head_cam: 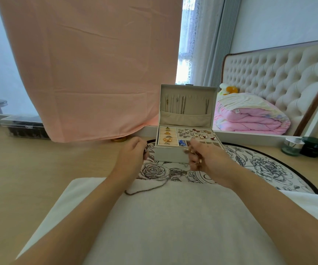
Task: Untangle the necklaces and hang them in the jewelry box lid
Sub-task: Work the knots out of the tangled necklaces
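An open grey jewelry box [170, 153] stands on a round floral mat [259, 165]. Its upright lid [187, 106] has several thin chains hanging from hooks above a fabric pocket. The tray holds rings and many small earrings. My left hand [132, 153] and my right hand [205, 156] are raised just in front of the box, each pinching part of a necklace. A dark chain [144, 189] trails down from them onto the white cloth [173, 217] below. The chain between the hands is too fine to follow.
A pink cloth [97, 69] hangs behind, left of the box. A clear plastic box [25, 127] sits at the far left on the wooden table. Small jars [293, 146] stand at the right. A mirror reflects a bed and pink quilt.
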### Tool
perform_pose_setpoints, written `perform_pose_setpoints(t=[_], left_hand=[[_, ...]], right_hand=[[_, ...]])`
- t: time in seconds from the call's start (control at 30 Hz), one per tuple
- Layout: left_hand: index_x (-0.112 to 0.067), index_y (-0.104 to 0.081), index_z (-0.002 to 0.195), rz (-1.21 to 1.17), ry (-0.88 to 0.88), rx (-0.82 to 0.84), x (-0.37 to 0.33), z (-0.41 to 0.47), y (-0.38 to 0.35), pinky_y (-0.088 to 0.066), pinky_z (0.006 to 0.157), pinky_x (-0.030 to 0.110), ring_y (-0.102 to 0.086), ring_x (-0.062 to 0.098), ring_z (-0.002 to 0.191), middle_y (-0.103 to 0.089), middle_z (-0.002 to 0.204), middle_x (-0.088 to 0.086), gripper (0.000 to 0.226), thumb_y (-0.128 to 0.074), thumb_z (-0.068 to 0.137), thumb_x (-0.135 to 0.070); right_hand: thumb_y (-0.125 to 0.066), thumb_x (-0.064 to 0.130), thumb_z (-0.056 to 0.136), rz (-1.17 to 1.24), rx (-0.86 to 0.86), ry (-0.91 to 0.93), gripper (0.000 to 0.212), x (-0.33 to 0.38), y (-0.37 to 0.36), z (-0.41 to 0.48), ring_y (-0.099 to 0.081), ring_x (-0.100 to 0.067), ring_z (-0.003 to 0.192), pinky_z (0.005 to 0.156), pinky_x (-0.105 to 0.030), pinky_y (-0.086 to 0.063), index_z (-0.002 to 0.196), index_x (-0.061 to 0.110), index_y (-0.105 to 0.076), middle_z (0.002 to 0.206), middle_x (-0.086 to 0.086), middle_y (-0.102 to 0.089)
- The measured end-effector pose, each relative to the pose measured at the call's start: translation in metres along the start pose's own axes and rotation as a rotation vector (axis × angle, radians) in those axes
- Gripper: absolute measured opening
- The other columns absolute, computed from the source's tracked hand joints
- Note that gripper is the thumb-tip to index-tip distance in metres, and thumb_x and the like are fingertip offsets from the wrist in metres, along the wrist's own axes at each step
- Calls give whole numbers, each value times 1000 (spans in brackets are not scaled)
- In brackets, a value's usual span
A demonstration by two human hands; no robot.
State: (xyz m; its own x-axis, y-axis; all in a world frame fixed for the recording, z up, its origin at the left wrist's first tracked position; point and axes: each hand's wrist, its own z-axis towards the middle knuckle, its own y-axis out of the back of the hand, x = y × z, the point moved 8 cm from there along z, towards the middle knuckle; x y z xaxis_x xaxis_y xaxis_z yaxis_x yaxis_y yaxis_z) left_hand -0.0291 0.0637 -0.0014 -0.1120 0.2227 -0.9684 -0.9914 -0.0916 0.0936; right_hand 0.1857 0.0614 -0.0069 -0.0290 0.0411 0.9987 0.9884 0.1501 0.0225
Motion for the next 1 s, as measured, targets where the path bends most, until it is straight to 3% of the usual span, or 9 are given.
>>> perform_pose_setpoints(t=[0.1,0.23,0.33,0.47,0.57,0.67,0.83,0.9,1.0], left_hand=[[-20,-48,73,343,-244,-81,-14,4,16,-37,54,36,-40,10,52,-50,60,-2,28,-45,100,-22],[-25,-47,78,436,-297,-74,-13,9,20,-42,55,42,-42,11,49,-54,57,-2,24,-45,102,-27],[-17,-47,80,212,-162,-57,-2,14,19,-34,52,31,-40,11,48,-60,60,2,25,-43,104,-21],[-14,-46,81,-163,95,-5,22,21,17,-20,44,22,-29,11,39,-58,66,7,25,-41,105,-19],[-14,-47,85,-270,172,38,30,22,15,-20,43,20,-31,13,41,-60,72,5,22,-40,105,-22],[-14,-52,89,-151,155,25,29,23,18,-24,46,23,-39,14,46,-67,75,3,20,-44,104,-23],[-14,-59,91,136,45,19,27,25,19,-45,58,23,-57,9,63,-75,85,-2,14,-55,101,-23],[-9,-61,95,101,73,24,33,27,20,-47,55,16,-59,8,64,-75,90,2,8,-59,98,-15],[-9,-58,93,-24,146,31,43,31,23,-52,59,23,-62,13,68,-73,96,8,6,-57,99,-9]], right_hand=[[-61,30,99,-310,-66,65,26,0,17,1,-38,-15,52,56,-26,-40,82,11,-64,55,4,-43],[-71,38,91,-444,-195,88,20,-1,31,4,-37,-11,47,49,-26,-33,84,20,-74,58,4,-47],[-71,43,90,-573,-222,110,31,1,29,4,-40,-12,53,52,-23,-37,81,13,-71,62,2,-49],[-69,38,92,-564,-263,129,36,-1,29,3,-35,-5,43,43,-13,-32,87,3,-69,52,9,-42],[-68,32,95,-543,-314,147,30,0,26,2,-45,-4,56,55,-19,-37,82,5,-67,61,8,-49],[-69,30,94,-584,-385,189,25,1,25,-1,-51,-10,66,63,-28,-41,73,16,-63,65,8,-54],[-68,23,94,-814,-388,223,4,-1,11,-1,-56,-7,77,65,-18,-41,93,26,-69,89,8,-65],[-67,20,94,-971,-320,264,20,0,-2,0,-52,-5,96,83,-17,-42,112,28,-69,110,10,-60],[-66,31,93,-1140,-114,441,24,7,-43,-5,-47,-4,114,106,-29,-39,116,35,-69,121,17,-60]])
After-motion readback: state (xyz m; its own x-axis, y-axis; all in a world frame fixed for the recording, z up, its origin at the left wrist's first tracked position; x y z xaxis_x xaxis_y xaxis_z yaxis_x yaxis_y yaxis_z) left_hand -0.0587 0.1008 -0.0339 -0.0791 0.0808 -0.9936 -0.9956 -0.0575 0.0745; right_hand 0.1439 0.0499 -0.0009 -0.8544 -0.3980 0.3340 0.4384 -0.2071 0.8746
